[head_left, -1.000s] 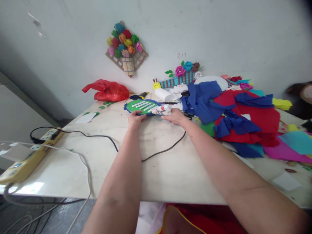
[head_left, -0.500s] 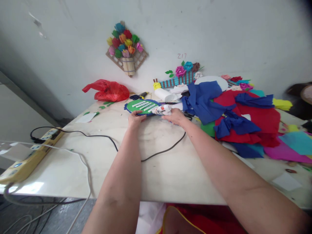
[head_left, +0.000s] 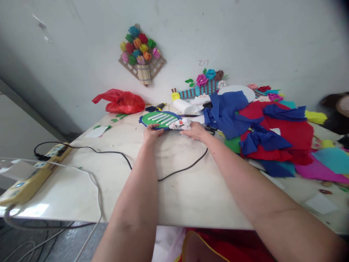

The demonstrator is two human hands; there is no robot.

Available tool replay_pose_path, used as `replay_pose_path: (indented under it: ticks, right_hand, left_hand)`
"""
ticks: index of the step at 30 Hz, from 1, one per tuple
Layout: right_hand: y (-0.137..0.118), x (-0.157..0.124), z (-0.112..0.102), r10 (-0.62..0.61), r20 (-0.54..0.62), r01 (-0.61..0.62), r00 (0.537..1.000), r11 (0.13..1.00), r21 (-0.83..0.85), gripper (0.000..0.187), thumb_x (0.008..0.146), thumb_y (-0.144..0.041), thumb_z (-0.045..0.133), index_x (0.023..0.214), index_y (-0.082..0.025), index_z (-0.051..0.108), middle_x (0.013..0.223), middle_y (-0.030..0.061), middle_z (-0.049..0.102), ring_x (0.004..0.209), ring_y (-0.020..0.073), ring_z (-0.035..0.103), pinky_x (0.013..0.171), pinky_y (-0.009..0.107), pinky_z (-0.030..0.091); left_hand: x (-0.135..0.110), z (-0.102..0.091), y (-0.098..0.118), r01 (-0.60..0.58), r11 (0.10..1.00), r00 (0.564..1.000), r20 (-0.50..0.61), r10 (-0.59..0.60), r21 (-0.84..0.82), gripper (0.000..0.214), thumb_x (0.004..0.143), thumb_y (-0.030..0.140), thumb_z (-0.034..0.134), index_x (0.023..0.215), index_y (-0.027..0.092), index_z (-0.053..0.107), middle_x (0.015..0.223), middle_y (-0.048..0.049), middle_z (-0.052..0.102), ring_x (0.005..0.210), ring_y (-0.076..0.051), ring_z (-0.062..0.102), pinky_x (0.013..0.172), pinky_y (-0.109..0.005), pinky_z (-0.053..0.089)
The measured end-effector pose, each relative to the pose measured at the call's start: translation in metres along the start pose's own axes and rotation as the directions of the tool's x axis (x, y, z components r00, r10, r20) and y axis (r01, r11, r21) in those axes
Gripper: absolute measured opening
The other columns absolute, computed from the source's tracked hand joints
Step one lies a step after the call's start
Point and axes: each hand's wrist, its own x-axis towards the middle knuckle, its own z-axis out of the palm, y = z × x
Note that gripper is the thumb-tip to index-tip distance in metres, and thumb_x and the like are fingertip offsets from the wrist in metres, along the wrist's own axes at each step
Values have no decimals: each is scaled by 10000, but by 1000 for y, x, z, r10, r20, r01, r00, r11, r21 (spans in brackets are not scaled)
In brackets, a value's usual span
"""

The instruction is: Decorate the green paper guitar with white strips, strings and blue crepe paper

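A green oval craft piece (head_left: 148,118) with a ruffled blue edge and several pale strips across it lies on the table. My left hand (head_left: 152,133) grips its near edge, thumb on top. In my right hand (head_left: 196,131) is a white glue gun (head_left: 178,124), its front end over the right part of the green piece. A black cord (head_left: 188,166) runs over the table below the gun and passes behind my left forearm. The gun's tip is too small to make out.
A yellow power strip (head_left: 25,187) lies along the left edge. Behind stand a red plastic bag (head_left: 124,102), scissors (head_left: 150,108) and a white roll (head_left: 183,106). Blue crepe paper (head_left: 230,112) and red sheets (head_left: 291,131) are heaped right. A flower craft (head_left: 141,51) hangs on the wall.
The glue gun and my right hand have shifted very slightly left. My left hand and the green piece look the same.
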Motion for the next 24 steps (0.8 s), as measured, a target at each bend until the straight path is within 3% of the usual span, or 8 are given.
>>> replay_pose_path:
  ticks: [11, 24]
  right_hand:
    - [-3, 2, 5, -71, -74, 62, 995, 991, -117, 388, 667, -494, 592, 879, -180, 673, 753, 51, 678, 711, 167, 629, 576, 208, 446]
    - [-2, 2, -2, -53, -72, 39, 996, 983, -180, 406, 682, -481, 582, 932, -172, 667, 756, 74, 681, 751, 204, 637, 591, 223, 441]
  left_hand:
    - [1, 0, -1, 13, 1000, 1000, -1, -13, -3, 450, 419, 155, 750, 822, 133, 552, 569, 3, 596, 589, -175, 624, 655, -328, 507]
    - [0, 1, 0, 2, 1000, 1000, -9, -2, 0, 456, 403, 157, 740, 819, 132, 556, 557, 10, 587, 577, -171, 616, 642, -320, 503]
